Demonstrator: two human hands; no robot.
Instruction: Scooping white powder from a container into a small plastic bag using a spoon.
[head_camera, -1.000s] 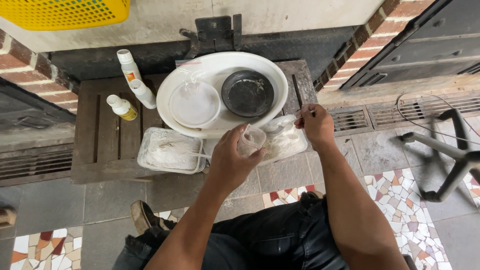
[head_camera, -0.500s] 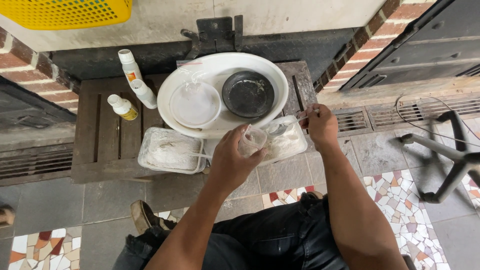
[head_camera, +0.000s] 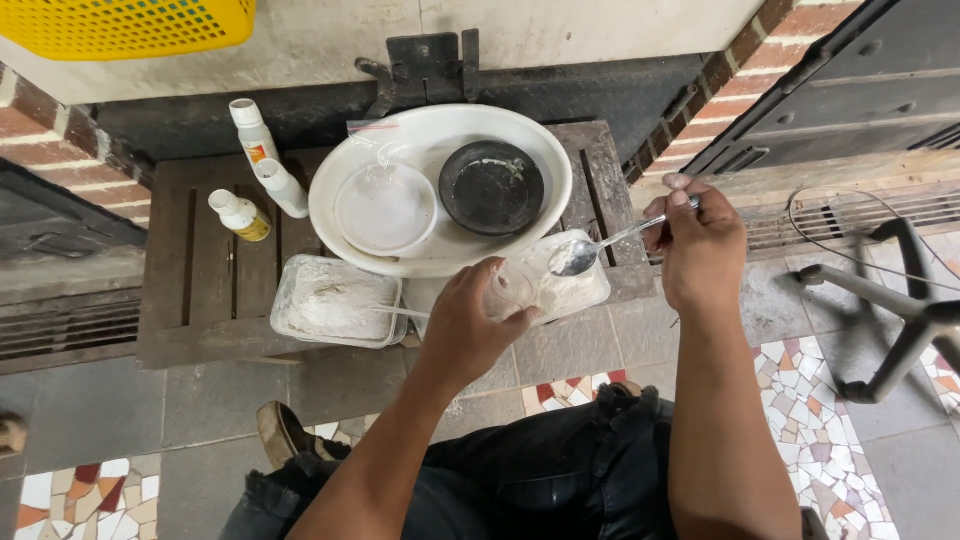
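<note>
My right hand (head_camera: 702, 245) grips the handle of a metal spoon (head_camera: 590, 252), its bowl hovering over a clear plastic container of white powder (head_camera: 575, 285). My left hand (head_camera: 468, 325) holds a small clear plastic cup (head_camera: 512, 288) beside that container, just left of the spoon's bowl. Behind them a large white basin (head_camera: 440, 190) sits on a dark wooden pallet (head_camera: 200, 290), holding a white bowl (head_camera: 385, 208) and a black bowl (head_camera: 492, 186).
A second clear container of white powder (head_camera: 335, 300) lies left of my left hand. Three small white bottles (head_camera: 262, 165) stand on the pallet's left part. A yellow basket (head_camera: 120, 25) hangs top left. A black chair base (head_camera: 900, 300) stands at right on the tiled floor.
My right hand has lifted away from the powder container and moved right, now holding the spoon up over it. My left hand has raised the small cup slightly beside it.
</note>
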